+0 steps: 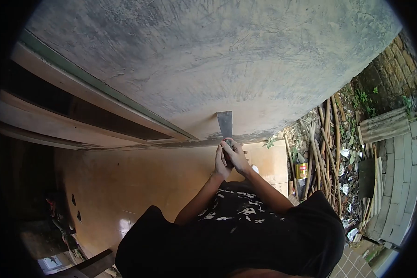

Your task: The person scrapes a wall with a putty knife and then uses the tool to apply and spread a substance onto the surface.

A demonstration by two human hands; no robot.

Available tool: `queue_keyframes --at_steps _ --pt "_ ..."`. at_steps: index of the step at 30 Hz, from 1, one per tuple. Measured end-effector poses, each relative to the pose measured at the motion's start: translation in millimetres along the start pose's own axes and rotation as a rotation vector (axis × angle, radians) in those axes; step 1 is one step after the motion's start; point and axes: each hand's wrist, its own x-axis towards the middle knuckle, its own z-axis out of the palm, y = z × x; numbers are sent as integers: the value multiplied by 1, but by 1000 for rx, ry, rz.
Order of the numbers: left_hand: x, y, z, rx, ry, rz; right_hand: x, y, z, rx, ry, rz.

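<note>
We grip a scraper (225, 123) with both hands. Our left hand (221, 163) has its fingers curled tight around the handle, and our right hand (237, 155) is folded over it with fingers pressed together, so the handle is almost entirely hidden. The flat metal blade sticks out beyond our knuckles and rests against the grey plastered wall (208, 55), close to the wall's bottom edge, where it meets the orange tiled floor (139, 185). A wooden door frame (74, 104) runs along the wall's left edge. Near the wall's right end, bamboo poles (326, 139) stand beside a tin can (301, 170), with rubble (350, 185) strewn around them. Corrugated sheets (387, 124) lean by a brick wall (396, 69) farther right.
</note>
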Motion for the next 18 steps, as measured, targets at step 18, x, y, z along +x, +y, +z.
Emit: queue_keyframes --at_steps 18 --pt "13 21 -35 128 9 -124 -9 8 20 -89 119 -23"
